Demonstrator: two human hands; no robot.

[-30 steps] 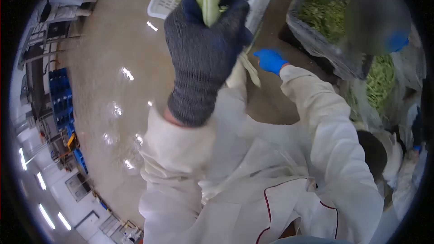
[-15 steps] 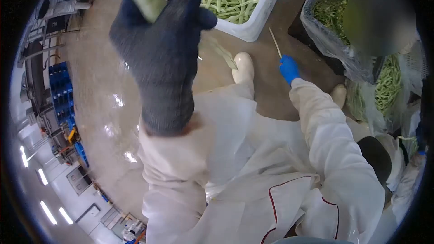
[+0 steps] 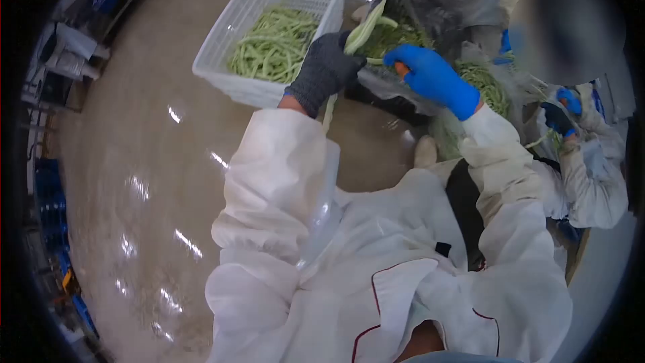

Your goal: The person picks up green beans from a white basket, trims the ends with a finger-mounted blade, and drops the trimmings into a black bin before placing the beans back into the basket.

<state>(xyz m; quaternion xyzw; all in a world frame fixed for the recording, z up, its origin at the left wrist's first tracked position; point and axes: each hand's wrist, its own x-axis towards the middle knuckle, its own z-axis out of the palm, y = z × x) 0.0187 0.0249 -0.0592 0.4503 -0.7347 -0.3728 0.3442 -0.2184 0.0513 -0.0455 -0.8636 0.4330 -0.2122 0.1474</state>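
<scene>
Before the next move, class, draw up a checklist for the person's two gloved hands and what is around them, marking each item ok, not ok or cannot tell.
1. Left hand has a grip on the held beans: ok.
2. Held beans lined up together: not ok, they point different ways.
3. Right hand near the held beans: ok; whether it touches one, cannot tell.
4. Orange patch at the right hand's fingers identified: cannot tell.
5. White crate has room: ok, the loose beans lie below its rim.
6. Co-worker's dark-gloved hand clear of the held beans: ok, off to the right.
</scene>
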